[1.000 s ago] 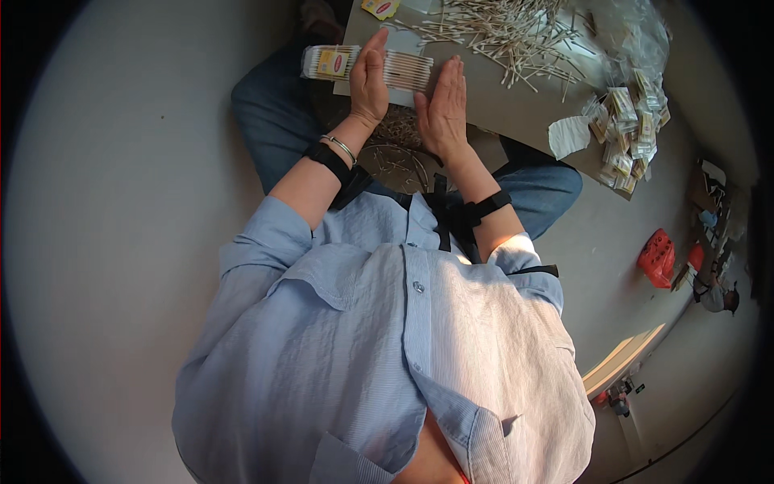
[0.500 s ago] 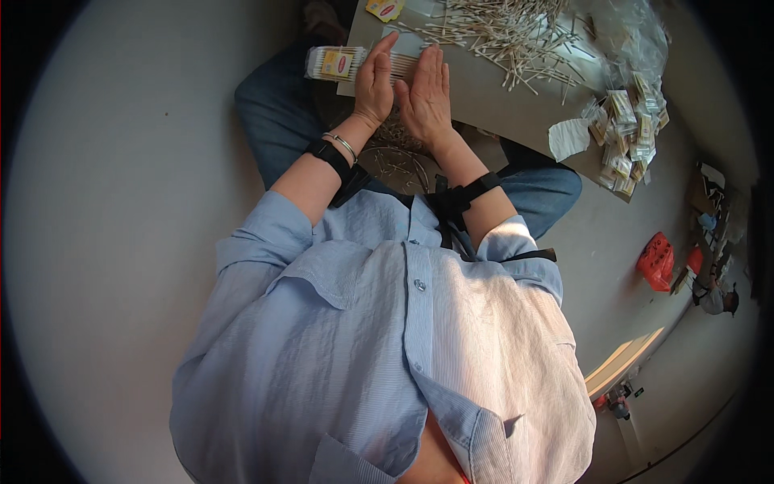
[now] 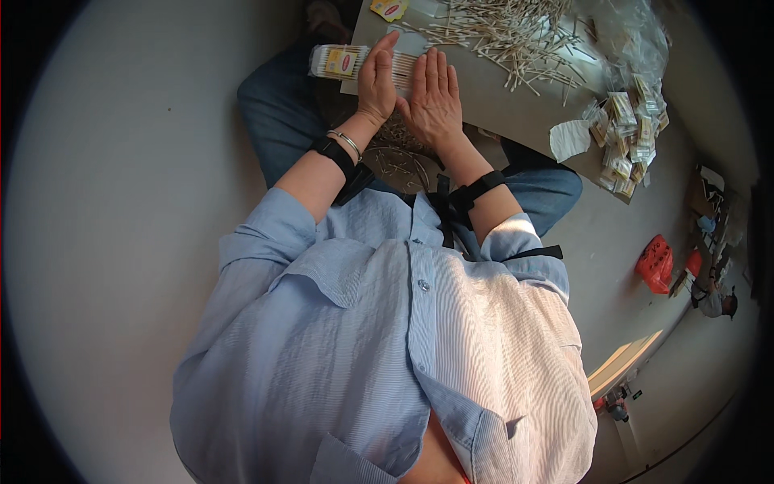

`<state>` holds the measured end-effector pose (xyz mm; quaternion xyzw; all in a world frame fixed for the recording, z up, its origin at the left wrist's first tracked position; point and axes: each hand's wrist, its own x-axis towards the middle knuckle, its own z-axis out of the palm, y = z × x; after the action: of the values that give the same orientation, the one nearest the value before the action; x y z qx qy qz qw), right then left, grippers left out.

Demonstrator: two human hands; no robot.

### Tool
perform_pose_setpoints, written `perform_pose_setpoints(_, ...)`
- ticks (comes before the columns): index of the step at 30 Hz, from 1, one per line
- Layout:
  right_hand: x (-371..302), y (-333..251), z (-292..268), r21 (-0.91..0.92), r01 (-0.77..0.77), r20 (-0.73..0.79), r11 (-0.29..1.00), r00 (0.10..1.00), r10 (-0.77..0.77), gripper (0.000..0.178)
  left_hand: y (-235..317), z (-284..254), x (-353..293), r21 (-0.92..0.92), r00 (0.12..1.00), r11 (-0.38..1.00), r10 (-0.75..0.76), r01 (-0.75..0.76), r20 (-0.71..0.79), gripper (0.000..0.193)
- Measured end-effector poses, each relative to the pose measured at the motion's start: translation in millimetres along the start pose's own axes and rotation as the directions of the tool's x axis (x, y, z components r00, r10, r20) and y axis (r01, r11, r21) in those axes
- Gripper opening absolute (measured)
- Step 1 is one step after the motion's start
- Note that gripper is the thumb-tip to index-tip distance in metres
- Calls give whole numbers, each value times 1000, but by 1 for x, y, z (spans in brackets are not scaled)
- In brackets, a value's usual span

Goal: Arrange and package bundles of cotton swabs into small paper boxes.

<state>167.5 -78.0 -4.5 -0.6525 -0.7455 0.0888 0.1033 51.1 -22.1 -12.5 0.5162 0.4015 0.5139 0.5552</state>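
Note:
My left hand (image 3: 376,87) stands on edge on the table, fingers stretched out, beside a clear pack of cotton swabs (image 3: 340,61) with a yellow and red label. To its right, my right hand (image 3: 436,98) lies nearly flat with fingers straight. Between the two hands lies a row of cotton swabs (image 3: 405,68), side by side; both palms border it. The left hand hides whether this row joins the pack. A large heap of loose cotton swabs (image 3: 516,32) spreads over the table beyond my right hand.
On the grey table (image 3: 500,109), several filled swab packs (image 3: 629,137) are piled at the right edge, near crumpled clear plastic bags (image 3: 625,40) and a white scrap (image 3: 569,139). A yellow card (image 3: 389,9) lies at the far left. A red bag (image 3: 655,263) sits on the floor.
My right hand has turned flatter, with its fingers a little more spread and slightly to the right. The left hand stays almost in place beside the pack.

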Motion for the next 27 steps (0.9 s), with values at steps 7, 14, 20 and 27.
perform_pose_setpoints(7, -2, 4, 4, -51, 4, -19, 999, 1000, -5, 89, 43, -11, -14, 538, 966, 840, -76, -72, 249, 37)
perform_pose_setpoints(14, 1, -2, -5, -45, 6, 2, 999, 1000, -6, 92, 48, -43, -47, 716, 802, 596, -191, -363, 566, 44)
perform_pose_setpoints(20, 1, -1, 3, -71, 5, -32, 997, 999, -7, 85, 46, -28, -43, 801, 812, 480, -265, -357, 520, 57)
perform_pose_setpoints(27, 0, -3, 0, -33, 1, -32, 999, 999, -2, 81, 43, -26, -45, 800, 835, 465, -200, -380, 513, 52)
